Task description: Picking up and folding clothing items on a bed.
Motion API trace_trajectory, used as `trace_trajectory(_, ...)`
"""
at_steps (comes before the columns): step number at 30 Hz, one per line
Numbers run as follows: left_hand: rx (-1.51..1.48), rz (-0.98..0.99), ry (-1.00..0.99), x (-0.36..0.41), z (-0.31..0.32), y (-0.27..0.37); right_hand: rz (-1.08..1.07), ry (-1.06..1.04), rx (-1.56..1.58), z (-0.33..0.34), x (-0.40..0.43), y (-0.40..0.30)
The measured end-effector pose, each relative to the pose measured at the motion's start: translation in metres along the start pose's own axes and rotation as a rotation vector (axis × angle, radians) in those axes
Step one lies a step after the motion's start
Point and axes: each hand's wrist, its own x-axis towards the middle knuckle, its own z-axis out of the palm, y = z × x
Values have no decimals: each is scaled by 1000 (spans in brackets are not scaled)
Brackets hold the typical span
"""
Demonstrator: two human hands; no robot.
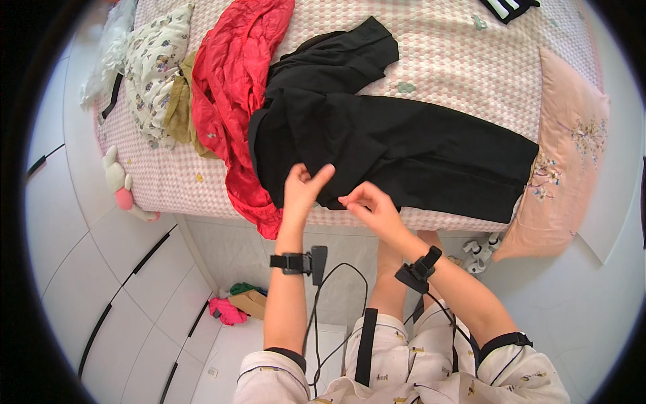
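A pair of black trousers (424,146) lies across the bed, one leg stretched to the right and the other bent back towards the upper middle. My left hand (303,189) is over the waist part near the bed's edge, thumb and fingers apart, nothing seen in it. To its right, my right hand (371,204) is over the garment's near edge with thumb and fingertips close together; whether it pinches any cloth cannot be told. A red quilted garment (229,76) lies against the waist end, partly under the trousers.
On the pink checked bedspread (176,192) are a patterned white cloth (151,76), a khaki garment (180,108), a plush rabbit (118,177) and a pink embroidered pillow (570,151). White cabinets (65,202) stand at left. Black cables (367,283) hang near my wrists.
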Motion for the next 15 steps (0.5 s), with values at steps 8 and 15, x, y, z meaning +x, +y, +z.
trace_trajectory(8,-444,-49,27,-29,20,-20,134,204,-318,-14,18,3)
trace_trajectory(15,-565,7,46,-27,21,11,-450,239,-709,-8,33,-4)
